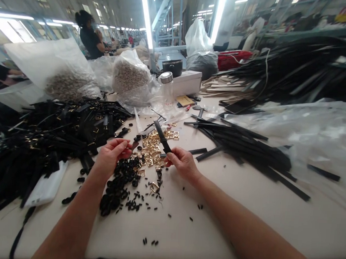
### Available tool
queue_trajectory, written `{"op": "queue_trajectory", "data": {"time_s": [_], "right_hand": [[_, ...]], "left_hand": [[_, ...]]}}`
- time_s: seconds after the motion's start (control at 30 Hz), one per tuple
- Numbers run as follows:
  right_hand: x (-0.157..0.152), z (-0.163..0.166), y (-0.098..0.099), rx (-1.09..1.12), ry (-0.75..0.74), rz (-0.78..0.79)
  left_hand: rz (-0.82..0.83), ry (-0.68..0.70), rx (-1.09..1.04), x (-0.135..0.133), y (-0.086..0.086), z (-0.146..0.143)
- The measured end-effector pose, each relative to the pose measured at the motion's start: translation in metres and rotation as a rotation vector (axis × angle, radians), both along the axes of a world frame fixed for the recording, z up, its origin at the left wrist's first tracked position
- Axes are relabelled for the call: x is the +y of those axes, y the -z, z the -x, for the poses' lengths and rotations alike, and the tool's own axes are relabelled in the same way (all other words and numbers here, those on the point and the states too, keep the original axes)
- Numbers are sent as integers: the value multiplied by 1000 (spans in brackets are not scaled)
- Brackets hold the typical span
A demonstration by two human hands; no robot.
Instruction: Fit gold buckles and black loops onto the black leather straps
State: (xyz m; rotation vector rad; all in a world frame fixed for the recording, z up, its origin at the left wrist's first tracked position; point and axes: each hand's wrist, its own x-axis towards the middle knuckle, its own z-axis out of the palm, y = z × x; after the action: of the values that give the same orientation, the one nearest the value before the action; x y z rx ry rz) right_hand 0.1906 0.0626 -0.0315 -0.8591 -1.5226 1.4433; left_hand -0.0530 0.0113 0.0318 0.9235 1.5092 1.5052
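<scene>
My right hand [180,162] pinches the near end of a short black strap [161,136], which points up and away over a heap of gold buckles [152,148]. My left hand [113,154] is closed in a pinch at the left edge of that heap, holding something too small to make out. Just below the left hand lies a pile of black rings [119,183], with small black pieces [145,200] scattered round it on the white table [202,221].
A big heap of finished black straps with buckles [52,137] fills the left. Loose black straps [239,143] lie to the right, with clear plastic sheeting [316,130] beyond. Bags of parts [129,78], a bottle [167,91] and a white box [187,82] stand behind. A person stands far back left.
</scene>
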Motion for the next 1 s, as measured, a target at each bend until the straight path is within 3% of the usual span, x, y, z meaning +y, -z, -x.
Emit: {"op": "queue_trajectory", "data": {"time_s": [0.13, 0.27, 0.33, 0.6, 0.7, 0.8, 0.87, 1.0], "right_hand": [[0, -2, -2, -108, -20, -61], [-1, -4, -5, -207, -26, -149], [-1, -4, -5, -233, -26, -161], [0, -3, 1, -233, -24, -153], [-2, -1, 1, -180, -34, -125], [-5, 2, 0, -123, -63, -79], [-7, 4, 0, -99, -73, -41], [-9, 5, -2, -81, -60, -9]], "left_hand": [[44, 128, 443, 7, 1, 10], [56, 281, 991, 23, 17, 11], [58, 326, 1158, 33, 23, 10], [105, 352, 1133, 56, 21, 10], [100, 342, 895, 43, 18, -2], [72, 290, 240, 20, 18, -25], [64, 229, -85, 5, 20, -42], [70, 187, -333, -5, 29, -59]]}}
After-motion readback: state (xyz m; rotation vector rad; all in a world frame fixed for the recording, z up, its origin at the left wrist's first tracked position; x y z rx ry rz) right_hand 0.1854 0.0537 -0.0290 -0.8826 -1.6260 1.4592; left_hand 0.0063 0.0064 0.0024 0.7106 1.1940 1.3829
